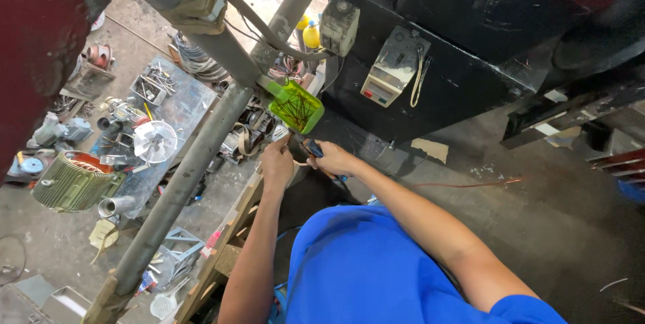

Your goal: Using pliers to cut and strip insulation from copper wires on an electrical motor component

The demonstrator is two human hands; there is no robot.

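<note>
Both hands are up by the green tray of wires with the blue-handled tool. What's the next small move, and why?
Probably bring the blue-handled tool in the right hand onto the piece pinched by the left hand: both hands meet just below the green tray, tool tip pointing at the left fingers.

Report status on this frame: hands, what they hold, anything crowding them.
Left hand closed, pinching something small, unclear. Right hand gripping a blue-handled tool. Both just below the green tray of thin wires. Grey pipe close on the left.
</note>
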